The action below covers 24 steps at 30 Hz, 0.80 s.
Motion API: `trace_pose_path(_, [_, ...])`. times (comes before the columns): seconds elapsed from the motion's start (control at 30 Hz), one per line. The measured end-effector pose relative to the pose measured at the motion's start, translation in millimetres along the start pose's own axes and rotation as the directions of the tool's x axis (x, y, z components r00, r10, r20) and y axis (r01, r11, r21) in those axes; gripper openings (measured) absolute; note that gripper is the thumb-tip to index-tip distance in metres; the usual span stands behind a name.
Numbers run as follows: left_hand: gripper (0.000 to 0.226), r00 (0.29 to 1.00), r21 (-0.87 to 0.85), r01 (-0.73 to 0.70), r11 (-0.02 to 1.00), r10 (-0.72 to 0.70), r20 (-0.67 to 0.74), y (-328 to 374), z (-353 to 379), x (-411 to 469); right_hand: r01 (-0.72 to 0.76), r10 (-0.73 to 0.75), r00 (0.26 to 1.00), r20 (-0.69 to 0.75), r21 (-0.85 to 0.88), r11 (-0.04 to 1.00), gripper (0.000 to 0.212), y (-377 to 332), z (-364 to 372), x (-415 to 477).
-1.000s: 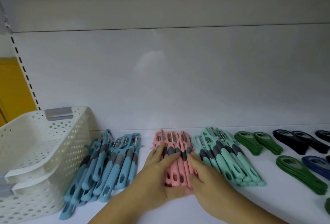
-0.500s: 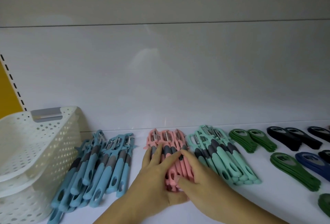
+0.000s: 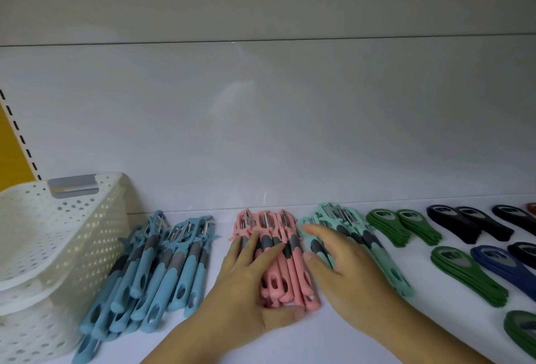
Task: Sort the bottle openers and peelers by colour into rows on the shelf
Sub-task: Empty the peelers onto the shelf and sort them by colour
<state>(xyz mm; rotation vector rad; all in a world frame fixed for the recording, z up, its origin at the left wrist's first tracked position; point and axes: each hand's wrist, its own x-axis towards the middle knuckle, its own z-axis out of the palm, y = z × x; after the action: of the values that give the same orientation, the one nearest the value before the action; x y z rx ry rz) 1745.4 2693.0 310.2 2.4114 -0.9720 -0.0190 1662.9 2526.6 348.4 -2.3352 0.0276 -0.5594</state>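
A stack of pink peelers [image 3: 290,262] lies in the middle of the white shelf [image 3: 377,329]. My left hand [image 3: 249,285] rests on its left side with straight fingers, thumb along the handle ends. My right hand [image 3: 339,271] is spread between the pink stack and the mint peelers [image 3: 377,253], fingers straight and lying over the mint handles. Blue peelers [image 3: 156,271] lie in a loose pile to the left. Green bottle openers [image 3: 403,227], black bottle openers [image 3: 464,224] and dark blue bottle openers [image 3: 504,268] lie in stacks to the right.
A white perforated basket [image 3: 58,247] stands at the left end of the shelf. More green openers [image 3: 470,276] and another green stack [image 3: 522,331] lie near the right front. The shelf's white back wall [image 3: 261,131] rises close behind the rows.
My right hand has come off the pink stack and shifted right onto the mint peelers, fingers spread. My left hand stays on the pink peelers.
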Motion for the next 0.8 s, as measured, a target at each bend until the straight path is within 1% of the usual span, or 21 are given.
trace_pose_path(0.1, [0.107,1.000,-0.008,-0.002,1.000,0.002,0.005,1.2,-1.2,-2.5,0.009,-0.011,0.995,-0.100,-0.028,1.000,0.038,7.2,-10.6,2.8])
trace_pose_path(0.2, [0.099,1.000,-0.008,-0.006,1.000,0.006,0.001,9.2,-6.8,-4.9,0.050,-0.062,0.986,-0.153,-0.077,0.996,0.032,15.3,-13.4,3.7])
trace_pose_path(0.3, [0.081,0.999,-0.034,0.000,0.999,-0.002,-0.036,29.1,-23.1,-10.4,0.137,-0.172,0.960,-0.223,-0.164,0.977,0.025,16.4,-16.1,4.0])
trace_pose_path(0.37, [0.067,0.997,-0.018,0.028,0.999,-0.029,-0.068,37.7,-40.6,-19.6,0.181,-0.232,0.944,-0.235,-0.221,0.958,0.021,10.3,-16.5,0.8])
trace_pose_path(0.4, [0.062,0.995,-0.006,0.052,0.999,-0.052,-0.088,36.9,-51.7,-24.7,0.206,-0.256,0.944,-0.210,-0.231,0.951,0.024,3.7,-15.7,-2.2])
trace_pose_path(0.47, [0.054,0.978,0.026,0.136,0.990,-0.130,-0.163,25.3,-75.5,-37.3,0.282,-0.313,0.944,-0.108,-0.233,0.931,0.027,-12.8,-9.1,-9.5])
trace_pose_path(0.53, [0.052,0.939,0.086,0.249,0.965,-0.219,-0.264,3.8,-95.1,-55.3,0.344,-0.347,0.938,0.026,-0.213,0.914,0.029,-31.3,4.3,-16.3])
trace_pose_path(0.6, [0.050,0.912,0.155,0.318,0.936,-0.257,-0.319,-15.7,-104.4,-75.0,0.369,-0.343,0.923,0.176,-0.149,0.917,0.032,-53.6,18.9,-20.1])
trace_pose_path(0.63, [0.047,0.912,0.176,0.308,0.935,-0.237,-0.336,-21.6,-105.6,-84.9,0.363,-0.330,0.916,0.229,-0.120,0.924,0.032,-64.1,27.4,-19.9])
trace_pose_path(0.67, [0.042,0.920,0.205,0.265,0.942,-0.183,-0.348,-24.9,-105.7,-94.2,0.334,-0.296,0.915,0.274,-0.105,0.937,0.034,-74.0,36.3,-17.8])
trace_pose_path(0.73, [0.029,0.932,0.324,0.100,0.941,0.025,-0.361,-30.2,-106.1,-107.4,0.277,-0.243,0.918,0.313,-0.070,0.958,0.039,-92.4,58.9,-9.7])
trace_pose_path(0.8, [0.022,0.883,0.468,-0.051,0.882,0.259,-0.392,-28.6,-109.7,-117.1,0.245,-0.229,0.927,0.297,-0.019,0.969,0.041,-105.7,82.9,0.0])
